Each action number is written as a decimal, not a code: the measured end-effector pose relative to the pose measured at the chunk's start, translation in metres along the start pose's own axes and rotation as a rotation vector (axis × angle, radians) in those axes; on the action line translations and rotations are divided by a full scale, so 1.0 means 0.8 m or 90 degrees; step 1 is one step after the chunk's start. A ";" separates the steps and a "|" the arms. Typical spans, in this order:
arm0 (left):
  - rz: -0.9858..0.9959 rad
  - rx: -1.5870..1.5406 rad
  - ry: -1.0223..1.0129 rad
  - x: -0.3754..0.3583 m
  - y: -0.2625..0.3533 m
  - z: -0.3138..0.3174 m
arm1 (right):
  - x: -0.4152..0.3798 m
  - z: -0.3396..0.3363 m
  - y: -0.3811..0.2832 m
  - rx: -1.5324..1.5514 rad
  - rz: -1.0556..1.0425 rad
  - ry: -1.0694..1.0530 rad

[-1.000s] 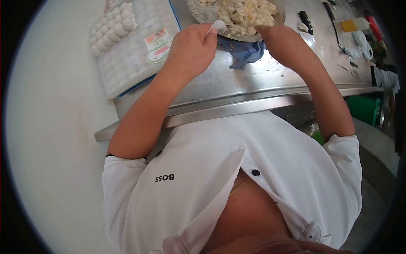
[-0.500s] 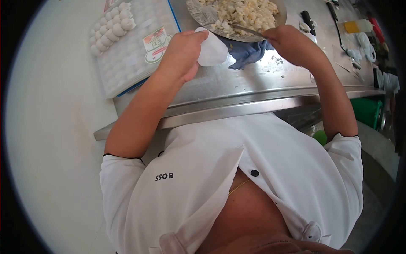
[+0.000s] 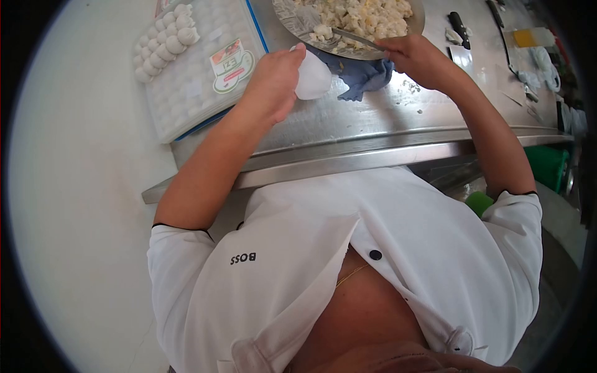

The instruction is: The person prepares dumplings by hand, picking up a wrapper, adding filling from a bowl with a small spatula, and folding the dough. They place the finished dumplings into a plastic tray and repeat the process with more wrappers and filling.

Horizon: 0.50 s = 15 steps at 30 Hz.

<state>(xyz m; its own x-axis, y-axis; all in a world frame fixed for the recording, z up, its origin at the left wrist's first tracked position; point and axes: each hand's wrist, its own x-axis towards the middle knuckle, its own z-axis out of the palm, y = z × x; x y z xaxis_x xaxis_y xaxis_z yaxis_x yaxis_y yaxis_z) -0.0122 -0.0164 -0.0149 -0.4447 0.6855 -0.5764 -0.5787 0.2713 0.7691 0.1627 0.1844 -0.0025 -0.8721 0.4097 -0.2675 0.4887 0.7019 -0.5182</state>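
Observation:
My left hand (image 3: 278, 82) pinches a thin round white dumpling wrapper (image 3: 314, 77), which hangs from the fingers just in front of the bowl. My right hand (image 3: 418, 59) is closed around a narrow metal spatula (image 3: 357, 38). Its blade reaches into a wide metal bowl (image 3: 289, 17), touching a pale chunky filling (image 3: 370, 17). A small lump of filling lies by the blade's tip. Left of my left hand, rows of white dumplings (image 3: 163, 53) sit at one end of a plastic-covered tray (image 3: 180, 105).
A crumpled blue cloth (image 3: 364, 81) lies under the bowl's near rim. On the steel table (image 3: 373, 118), a black-handled knife (image 3: 459, 31) and a bottle of yellow liquid (image 3: 533, 37) lie to the right. A white wall (image 3: 81, 186) borders the left side.
My right hand has shifted slightly left, and the spatula's tip has moved left in the bowl toward a lump of filling. My left hand still holds the wrapper, almost unmoved.

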 end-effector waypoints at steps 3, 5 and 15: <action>-0.011 -0.036 0.034 0.008 -0.013 0.005 | -0.006 0.000 0.002 0.099 0.059 -0.063; 0.006 -0.089 0.083 0.015 -0.017 0.007 | -0.010 0.005 0.007 0.139 0.075 -0.085; 0.058 -0.202 0.131 0.022 0.016 0.042 | -0.063 0.012 -0.009 0.292 -0.001 -0.097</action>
<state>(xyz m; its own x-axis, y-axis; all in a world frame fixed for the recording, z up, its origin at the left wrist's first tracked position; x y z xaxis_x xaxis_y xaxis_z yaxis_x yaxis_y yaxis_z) -0.0042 0.0217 -0.0059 -0.6135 0.5391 -0.5771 -0.6984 -0.0294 0.7151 0.2034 0.1532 0.0069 -0.8834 0.2945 -0.3645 0.4558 0.3591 -0.8144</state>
